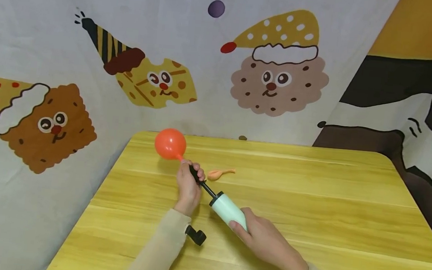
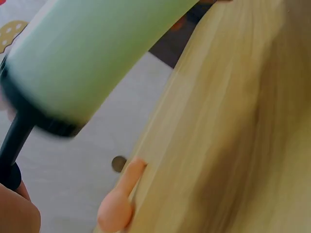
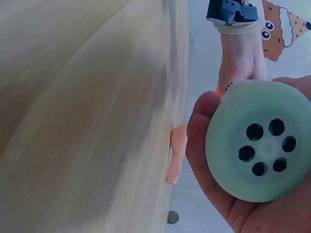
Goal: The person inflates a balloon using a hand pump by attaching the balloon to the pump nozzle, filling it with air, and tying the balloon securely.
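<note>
A balloon pump with a pale green barrel point(image 1: 227, 209) slants over the table between both hands. My right hand point(image 1: 266, 238) grips the barrel; in the right wrist view its pale green end point(image 3: 267, 145) with several round holes faces the camera. My left hand point(image 1: 189, 184) holds the pump's black end piece point(image 1: 194, 172), its fingers curled round it. A black rod point(image 1: 209, 189) shows between that piece and the barrel. Beyond the left hand a round, partly inflated red-orange balloon point(image 1: 170, 144) points away, its neck at the fingers, which hide where it meets the pump.
A limp, uninflated peach balloon point(image 1: 220, 174) lies on the wood-grain table point(image 1: 329, 205), just right of the left hand. Behind the table hangs a light cloth point(image 1: 210, 117) printed with cartoon biscuits and cheese. Each wrist carries a black camera mount point(image 1: 196, 235).
</note>
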### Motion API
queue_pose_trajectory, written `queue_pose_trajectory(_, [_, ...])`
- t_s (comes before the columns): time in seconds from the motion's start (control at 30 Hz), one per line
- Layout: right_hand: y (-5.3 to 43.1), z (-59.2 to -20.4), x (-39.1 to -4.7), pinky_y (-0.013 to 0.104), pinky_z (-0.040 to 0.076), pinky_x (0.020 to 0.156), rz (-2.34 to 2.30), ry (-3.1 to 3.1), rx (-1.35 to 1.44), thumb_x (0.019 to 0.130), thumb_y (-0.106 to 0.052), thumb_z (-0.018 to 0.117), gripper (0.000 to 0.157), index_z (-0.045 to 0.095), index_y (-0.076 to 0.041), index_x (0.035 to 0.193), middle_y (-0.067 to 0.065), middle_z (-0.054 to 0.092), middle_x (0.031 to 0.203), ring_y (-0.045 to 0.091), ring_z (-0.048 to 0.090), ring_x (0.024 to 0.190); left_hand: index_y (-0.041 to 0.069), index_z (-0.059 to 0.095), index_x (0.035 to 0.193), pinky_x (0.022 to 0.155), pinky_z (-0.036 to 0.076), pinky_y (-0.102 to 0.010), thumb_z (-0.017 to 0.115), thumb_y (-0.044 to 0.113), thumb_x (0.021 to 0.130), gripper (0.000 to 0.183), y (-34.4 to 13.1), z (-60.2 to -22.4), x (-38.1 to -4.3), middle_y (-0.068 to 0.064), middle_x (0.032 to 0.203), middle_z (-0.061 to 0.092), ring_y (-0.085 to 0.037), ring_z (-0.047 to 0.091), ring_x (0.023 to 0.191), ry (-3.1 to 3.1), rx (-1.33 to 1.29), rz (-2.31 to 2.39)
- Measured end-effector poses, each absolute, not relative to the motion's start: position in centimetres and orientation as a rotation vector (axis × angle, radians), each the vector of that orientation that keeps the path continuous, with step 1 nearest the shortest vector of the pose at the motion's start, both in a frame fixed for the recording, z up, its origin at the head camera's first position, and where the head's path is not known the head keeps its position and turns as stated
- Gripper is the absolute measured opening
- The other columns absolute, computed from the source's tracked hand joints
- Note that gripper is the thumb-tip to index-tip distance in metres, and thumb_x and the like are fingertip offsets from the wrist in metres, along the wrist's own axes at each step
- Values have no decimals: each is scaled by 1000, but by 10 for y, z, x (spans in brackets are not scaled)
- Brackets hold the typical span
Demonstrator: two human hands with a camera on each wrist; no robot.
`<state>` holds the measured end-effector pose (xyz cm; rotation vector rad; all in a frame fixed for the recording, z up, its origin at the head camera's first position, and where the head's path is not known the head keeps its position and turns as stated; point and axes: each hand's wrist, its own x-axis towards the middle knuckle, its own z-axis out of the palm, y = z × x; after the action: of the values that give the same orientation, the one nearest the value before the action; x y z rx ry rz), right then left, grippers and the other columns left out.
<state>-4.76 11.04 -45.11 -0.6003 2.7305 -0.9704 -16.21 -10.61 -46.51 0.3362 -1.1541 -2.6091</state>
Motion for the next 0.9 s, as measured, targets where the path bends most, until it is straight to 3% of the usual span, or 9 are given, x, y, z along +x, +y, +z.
queue_pose_trajectory(0.37, [94,-457,-65,29,46,49,-1036,2705,-560,108,-53,47,61,54,2,133,2,61,82,10,53,60,14,41,93,50,40,-19,31,33,116,31,-87,-472,-151,2,73,50,-8,47,55,-1246,314,-2634])
queue_pose_trajectory(0.6, [99,-451,-59,34,52,61,-1081,2696,-520,108,-52,49,60,55,1,136,7,67,93,12,58,72,12,42,92,48,40,-20,32,32,115,32,-92,-463,-157,0,73,50,-10,46,54,-1239,306,-2631])
queue_pose_trajectory(0.9, [136,-444,-33,28,46,61,-998,2656,-604,108,-51,47,52,56,-6,133,-5,60,90,8,53,71,13,44,88,46,37,-19,34,29,115,33,-131,-453,-173,0,70,50,-10,45,51,-1073,403,-2562])
